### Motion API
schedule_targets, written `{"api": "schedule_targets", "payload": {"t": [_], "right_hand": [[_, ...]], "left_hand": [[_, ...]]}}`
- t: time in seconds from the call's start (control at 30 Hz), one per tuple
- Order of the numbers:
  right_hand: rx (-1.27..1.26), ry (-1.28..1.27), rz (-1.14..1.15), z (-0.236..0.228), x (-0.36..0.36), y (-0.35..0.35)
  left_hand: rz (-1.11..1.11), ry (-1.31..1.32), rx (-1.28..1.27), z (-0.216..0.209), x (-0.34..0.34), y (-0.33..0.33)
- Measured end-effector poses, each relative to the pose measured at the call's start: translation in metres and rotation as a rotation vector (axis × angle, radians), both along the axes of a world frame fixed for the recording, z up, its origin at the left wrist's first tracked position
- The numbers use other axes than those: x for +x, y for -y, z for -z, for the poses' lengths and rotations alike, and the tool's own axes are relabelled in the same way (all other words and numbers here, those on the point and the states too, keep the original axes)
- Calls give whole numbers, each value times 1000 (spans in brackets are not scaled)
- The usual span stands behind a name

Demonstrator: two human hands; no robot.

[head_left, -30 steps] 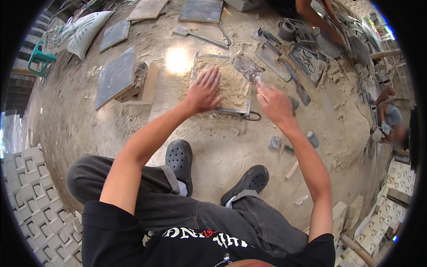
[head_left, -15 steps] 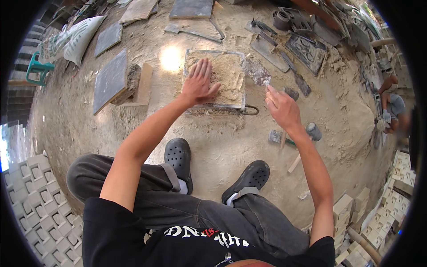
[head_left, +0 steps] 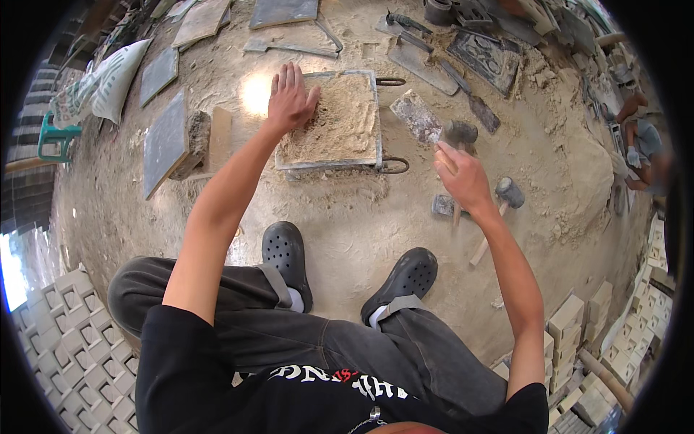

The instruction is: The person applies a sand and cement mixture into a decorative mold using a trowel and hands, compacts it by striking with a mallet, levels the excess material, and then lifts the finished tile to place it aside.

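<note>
A square metal mould (head_left: 379, 130) filled with loose tan sandy mix (head_left: 343, 116) lies on the ground in front of me. My left hand (head_left: 292, 100) rests on the mix at the mould's upper left edge, fingers stretched out and holding nothing. In my right hand (head_left: 463, 176) is the handle of a trowel (head_left: 414, 116). Its flat, crusted blade points up and left, just right of the mould and apart from it. Two looped metal handles (head_left: 395, 166) stick out from the mould's right side.
Several mallets (head_left: 510, 192) lie around my right hand. Another trowel (head_left: 483, 112) and flat tools lie beyond, beside a patterned metal plate (head_left: 486, 61). A tilted grey slab (head_left: 166, 145) stands at left. Pale blocks (head_left: 65, 340) are stacked lower left; another person (head_left: 640, 141) crouches far right.
My left hand has moved up and left across the mix to the mould's edge. The right hand still grips the trowel. The view has shifted slightly, and the mould's upper handle now shows.
</note>
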State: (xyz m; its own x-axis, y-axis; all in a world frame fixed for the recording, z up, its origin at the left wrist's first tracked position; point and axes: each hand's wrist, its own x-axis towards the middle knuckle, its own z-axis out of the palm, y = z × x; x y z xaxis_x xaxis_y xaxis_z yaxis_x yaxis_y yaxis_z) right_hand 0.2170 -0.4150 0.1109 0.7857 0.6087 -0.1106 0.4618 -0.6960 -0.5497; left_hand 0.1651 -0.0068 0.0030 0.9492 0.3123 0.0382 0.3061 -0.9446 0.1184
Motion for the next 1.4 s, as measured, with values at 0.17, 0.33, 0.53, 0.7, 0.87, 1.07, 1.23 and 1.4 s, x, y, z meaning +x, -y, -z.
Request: {"api": "schedule_targets", "payload": {"t": [0.17, 0.33, 0.53, 0.7, 0.87, 1.07, 1.23, 1.4], "right_hand": [[48, -53, 32, 12, -5, 18], [89, -86, 18, 20, -7, 25], [77, -150, 31, 22, -9, 25], [104, -123, 11, 20, -10, 21], [143, -120, -2, 23, -12, 23], [101, -142, 15, 21, -13, 30], [91, -159, 20, 22, -12, 31], [86, -161, 36, 28, -13, 34]], "left_hand": [[141, -36, -33, 0, 19, 7], [180, -71, 22, 5, 30, 23], [139, -198, 37, -5, 54, 48], [236, -70, 13, -2, 46, 80], [165, -82, 18, -1, 35, 80], [37, -153, -8, -10, 13, 23], [-11, -32, -1, -7, -5, -2], [-20, -101, 8, -2, 4, 9]]}}
